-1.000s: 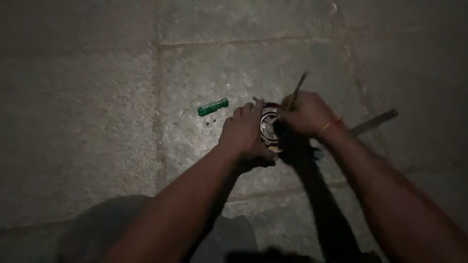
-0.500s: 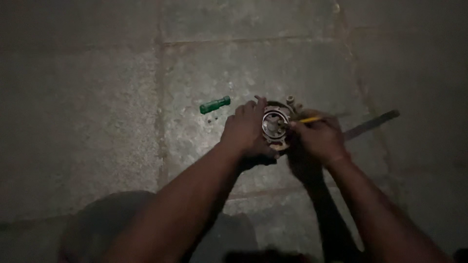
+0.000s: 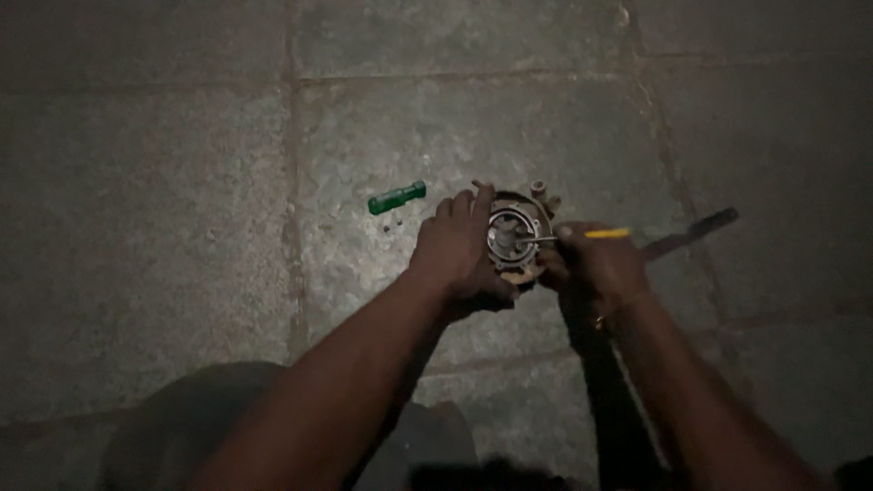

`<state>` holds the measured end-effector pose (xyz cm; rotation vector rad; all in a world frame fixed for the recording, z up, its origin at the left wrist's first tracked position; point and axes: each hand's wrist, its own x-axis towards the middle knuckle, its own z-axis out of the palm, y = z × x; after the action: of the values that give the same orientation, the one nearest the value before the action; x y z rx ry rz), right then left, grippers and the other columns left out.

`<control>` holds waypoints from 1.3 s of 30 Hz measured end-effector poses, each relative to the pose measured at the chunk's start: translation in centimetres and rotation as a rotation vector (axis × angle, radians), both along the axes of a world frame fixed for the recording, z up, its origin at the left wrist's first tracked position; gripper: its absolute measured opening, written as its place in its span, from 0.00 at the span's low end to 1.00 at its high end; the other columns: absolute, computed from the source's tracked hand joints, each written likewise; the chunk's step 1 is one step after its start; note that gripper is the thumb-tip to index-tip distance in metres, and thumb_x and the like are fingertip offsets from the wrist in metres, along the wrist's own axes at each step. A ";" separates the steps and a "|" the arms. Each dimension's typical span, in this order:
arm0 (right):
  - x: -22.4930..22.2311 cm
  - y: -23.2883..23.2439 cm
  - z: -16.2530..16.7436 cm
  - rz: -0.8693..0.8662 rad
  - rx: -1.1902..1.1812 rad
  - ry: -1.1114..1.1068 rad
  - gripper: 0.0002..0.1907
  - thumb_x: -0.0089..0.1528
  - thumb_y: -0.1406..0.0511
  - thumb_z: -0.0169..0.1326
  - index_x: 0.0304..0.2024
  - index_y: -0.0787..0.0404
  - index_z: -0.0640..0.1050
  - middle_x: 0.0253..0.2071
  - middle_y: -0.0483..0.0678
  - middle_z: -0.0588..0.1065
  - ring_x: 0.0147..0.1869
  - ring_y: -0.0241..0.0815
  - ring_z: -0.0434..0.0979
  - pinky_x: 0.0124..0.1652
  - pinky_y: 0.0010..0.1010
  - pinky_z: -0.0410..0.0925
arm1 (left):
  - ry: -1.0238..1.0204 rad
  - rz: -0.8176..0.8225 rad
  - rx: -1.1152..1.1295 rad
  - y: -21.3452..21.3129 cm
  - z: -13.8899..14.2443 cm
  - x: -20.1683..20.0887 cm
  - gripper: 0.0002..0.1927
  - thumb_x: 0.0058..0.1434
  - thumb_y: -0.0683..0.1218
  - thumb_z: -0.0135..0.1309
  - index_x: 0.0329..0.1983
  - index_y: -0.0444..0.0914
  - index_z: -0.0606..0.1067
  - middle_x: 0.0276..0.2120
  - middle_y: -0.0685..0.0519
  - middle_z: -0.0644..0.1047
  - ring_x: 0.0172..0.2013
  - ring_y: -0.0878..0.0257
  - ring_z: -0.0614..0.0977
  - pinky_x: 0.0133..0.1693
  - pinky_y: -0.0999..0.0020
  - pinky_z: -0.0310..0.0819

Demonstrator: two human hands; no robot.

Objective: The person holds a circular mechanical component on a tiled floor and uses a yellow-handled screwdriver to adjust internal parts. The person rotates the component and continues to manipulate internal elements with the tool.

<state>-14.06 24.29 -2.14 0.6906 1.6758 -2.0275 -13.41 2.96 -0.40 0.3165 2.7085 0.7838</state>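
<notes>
Head view: round metal part (image 3: 514, 238) on stone floor (image 3: 182, 182) gripped by left hand (image 3: 459, 250); yellow-handled tool (image 3: 582, 235) pinched by right hand (image 3: 591, 268) fingers; green screwdriver (image 3: 397, 197) lying at ten o'clock

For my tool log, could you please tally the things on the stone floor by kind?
Round metal part, held by the left hand: 1
Yellow-handled tool, in the right hand: 1
Green handle: 1
Long dark bar: 1
Total: 4
</notes>
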 end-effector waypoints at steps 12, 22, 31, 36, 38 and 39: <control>-1.1 -0.7 2.3 0.475 0.923 0.561 0.15 0.59 0.60 0.63 0.42 0.65 0.82 0.35 0.51 0.82 0.36 0.40 0.83 0.40 0.35 0.74 | 0.005 0.004 -0.029 0.0 -0.4 -0.1 0.75 0.27 0.64 0.77 0.75 0.37 0.50 0.64 0.39 0.65 0.63 0.41 0.67 0.59 0.45 0.67; -0.8 -0.1 3.1 0.275 0.671 0.320 0.11 0.61 0.64 0.61 0.39 0.68 0.82 0.32 0.51 0.81 0.33 0.41 0.79 0.33 0.32 0.71 | 0.021 0.008 -0.002 -0.2 -0.4 0.2 0.73 0.29 0.65 0.77 0.74 0.36 0.51 0.63 0.39 0.65 0.62 0.41 0.67 0.58 0.45 0.67; -1.2 2.9 2.5 0.079 0.629 0.295 0.13 0.62 0.65 0.60 0.41 0.71 0.80 0.33 0.54 0.80 0.33 0.42 0.81 0.34 0.33 0.74 | 0.027 0.009 -0.004 -0.1 -0.2 0.3 0.74 0.29 0.66 0.76 0.74 0.36 0.51 0.63 0.39 0.65 0.62 0.41 0.68 0.57 0.45 0.68; -1.8 9.7 1.7 0.212 0.991 -0.211 0.21 0.67 0.56 0.55 0.43 0.73 0.79 0.37 0.58 0.79 0.38 0.48 0.79 0.40 0.45 0.71 | -0.016 0.013 -0.048 0.2 -0.1 0.1 0.75 0.26 0.65 0.77 0.74 0.37 0.50 0.63 0.40 0.65 0.63 0.42 0.67 0.57 0.45 0.68; -0.9 12.1 1.1 0.418 1.107 -0.388 0.20 0.66 0.54 0.54 0.45 0.65 0.83 0.41 0.56 0.81 0.42 0.50 0.81 0.44 0.45 0.72 | -0.018 0.005 -0.060 0.2 0.0 0.0 0.75 0.28 0.65 0.77 0.74 0.36 0.49 0.63 0.39 0.64 0.62 0.41 0.67 0.57 0.45 0.68; -0.3 13.1 0.9 0.581 1.187 -0.447 0.18 0.63 0.56 0.56 0.47 0.60 0.86 0.45 0.55 0.82 0.46 0.50 0.82 0.47 0.45 0.74 | -0.018 0.002 -0.070 0.2 0.1 0.0 0.75 0.28 0.66 0.77 0.74 0.36 0.49 0.63 0.38 0.64 0.62 0.41 0.67 0.56 0.45 0.68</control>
<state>-14.37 37.34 -1.20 0.7629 2.2954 -0.3178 -13.37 3.16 -0.34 0.2900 2.7122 0.6874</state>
